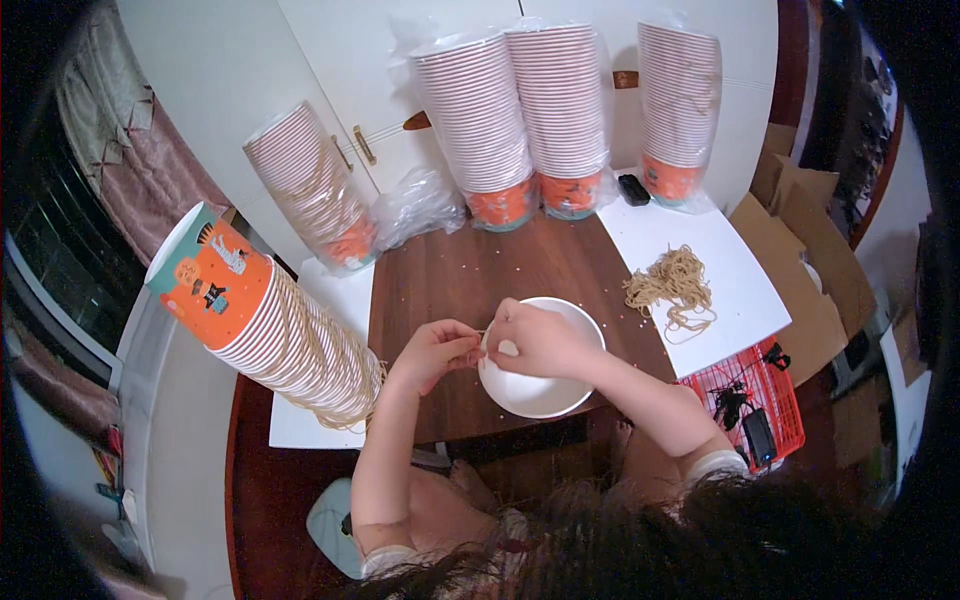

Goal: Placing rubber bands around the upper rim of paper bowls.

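My left hand (pixel 440 352) and my right hand (pixel 535 340) meet at the left rim of a white round paper tub (pixel 545 392), seen from above. Both have their fingers pinched together. Between the fingertips shows a short bit of thin tan string (pixel 483 332); the rest of it is hidden by the fingers. My right hand hangs partly over the tub's opening, while my left stays just outside it. A loose heap of the same tan string (pixel 672 290) lies to the right on a white board.
At the left leans a tall stack of orange-and-green printed paper tubs (pixel 290 330) hung with tan string. More bagged stacks (pixel 470 120) stand along the back, beside crumpled clear plastic (pixel 420 205). A small black box (pixel 633 190), cardboard (pixel 810 250) and a red basket (pixel 785 405) sit right.
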`<state>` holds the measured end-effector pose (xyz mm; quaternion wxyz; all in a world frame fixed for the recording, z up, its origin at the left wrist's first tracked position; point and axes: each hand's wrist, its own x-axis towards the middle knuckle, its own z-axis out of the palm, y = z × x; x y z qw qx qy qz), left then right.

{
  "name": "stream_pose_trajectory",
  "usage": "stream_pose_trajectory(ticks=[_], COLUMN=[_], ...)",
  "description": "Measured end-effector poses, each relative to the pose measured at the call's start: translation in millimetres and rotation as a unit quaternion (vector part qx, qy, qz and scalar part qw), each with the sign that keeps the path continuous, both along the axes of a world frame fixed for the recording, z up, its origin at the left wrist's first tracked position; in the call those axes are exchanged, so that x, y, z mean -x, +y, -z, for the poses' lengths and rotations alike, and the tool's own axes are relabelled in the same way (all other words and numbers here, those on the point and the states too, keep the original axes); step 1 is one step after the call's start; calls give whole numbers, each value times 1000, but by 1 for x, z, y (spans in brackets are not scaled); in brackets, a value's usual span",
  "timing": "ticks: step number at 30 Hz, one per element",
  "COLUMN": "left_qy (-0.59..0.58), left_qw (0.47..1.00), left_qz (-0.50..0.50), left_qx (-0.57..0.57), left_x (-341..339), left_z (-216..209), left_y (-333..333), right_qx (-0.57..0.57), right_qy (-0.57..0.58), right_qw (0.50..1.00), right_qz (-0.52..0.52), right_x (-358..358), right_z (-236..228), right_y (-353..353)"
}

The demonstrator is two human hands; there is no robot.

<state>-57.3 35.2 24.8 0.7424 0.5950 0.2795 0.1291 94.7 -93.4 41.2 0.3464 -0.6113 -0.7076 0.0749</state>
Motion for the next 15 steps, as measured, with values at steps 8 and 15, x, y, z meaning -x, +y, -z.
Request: stream_pose_trajectory(ticks=[8,15], left_qy=[11,32], left_qw=[994,973], left_qz=[33,58], left_qx=[-99,-221], left_x=[7,6], left_z=[-4,-6], left_y=[3,0], right_qx=[-18,3], right_qy=[-35,30], right_qw=[998,999], right_qz=[-40,32], right_x=[27,13], right_z=[13,20], right_y=[-3,14])
